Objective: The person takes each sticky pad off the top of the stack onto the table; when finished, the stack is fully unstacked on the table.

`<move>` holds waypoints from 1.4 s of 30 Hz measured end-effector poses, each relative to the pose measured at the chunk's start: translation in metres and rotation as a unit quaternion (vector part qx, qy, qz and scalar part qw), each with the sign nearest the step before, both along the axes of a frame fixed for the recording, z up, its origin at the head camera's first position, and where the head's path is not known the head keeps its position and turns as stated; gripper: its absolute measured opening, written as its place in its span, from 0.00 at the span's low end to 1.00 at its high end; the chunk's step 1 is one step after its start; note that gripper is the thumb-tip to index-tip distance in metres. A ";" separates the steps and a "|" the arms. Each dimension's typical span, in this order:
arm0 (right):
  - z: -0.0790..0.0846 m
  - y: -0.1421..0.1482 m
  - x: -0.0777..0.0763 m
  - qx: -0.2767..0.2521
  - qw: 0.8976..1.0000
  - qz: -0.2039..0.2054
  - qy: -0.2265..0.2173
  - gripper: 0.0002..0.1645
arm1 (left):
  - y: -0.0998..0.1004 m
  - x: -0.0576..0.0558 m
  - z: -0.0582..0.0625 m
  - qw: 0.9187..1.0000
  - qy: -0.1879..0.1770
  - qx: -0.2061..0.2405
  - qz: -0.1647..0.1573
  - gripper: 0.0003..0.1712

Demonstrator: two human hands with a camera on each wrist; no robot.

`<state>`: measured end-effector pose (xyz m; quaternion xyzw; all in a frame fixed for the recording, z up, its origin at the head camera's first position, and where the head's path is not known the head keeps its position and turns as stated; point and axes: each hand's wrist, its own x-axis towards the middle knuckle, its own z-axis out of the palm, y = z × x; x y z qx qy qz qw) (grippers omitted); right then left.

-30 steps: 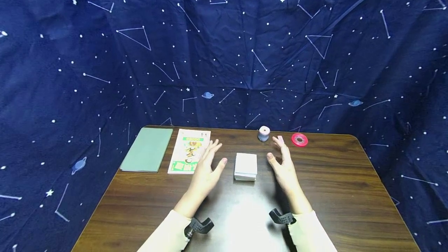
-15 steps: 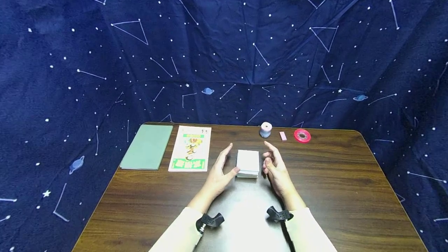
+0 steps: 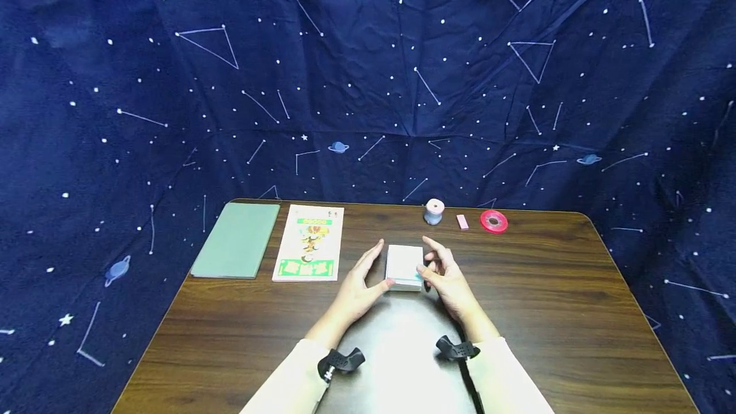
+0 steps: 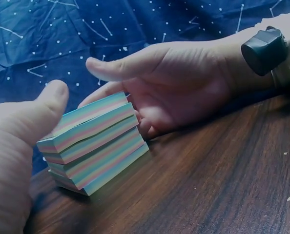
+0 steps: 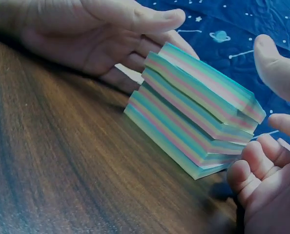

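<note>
A squared stack of paper note pads sits on the table between both hands, its top white. From the side, the pads show pastel stripes of blue, pink, yellow and green, with the layers slightly out of line. My left hand stands along the left side of the stack, fingers straight and thumb at the near corner. On the opposite side is my right hand, with its index finger extended, its thumb over the right edge and its lower fingers curled loosely beside the lower layers.
A green folder and a booklet with a cartoon cover lie at the left. Along the back stand a spool, a small pink block and a red ring-shaped roll. A starry blue cloth hangs behind the table.
Both hands have come inward from wide apart to either side of the note pads. In the last half second, the right hand has moved left, its thumb reaching over the stack's edge.
</note>
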<state>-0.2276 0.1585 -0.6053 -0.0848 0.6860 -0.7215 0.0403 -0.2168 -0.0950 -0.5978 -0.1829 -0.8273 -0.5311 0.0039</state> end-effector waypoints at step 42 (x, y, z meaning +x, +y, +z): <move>0.002 0.002 -0.001 -0.078 0.996 0.013 0.031 0.48 | 0.002 0.001 0.002 0.999 0.028 -0.028 -0.007 0.43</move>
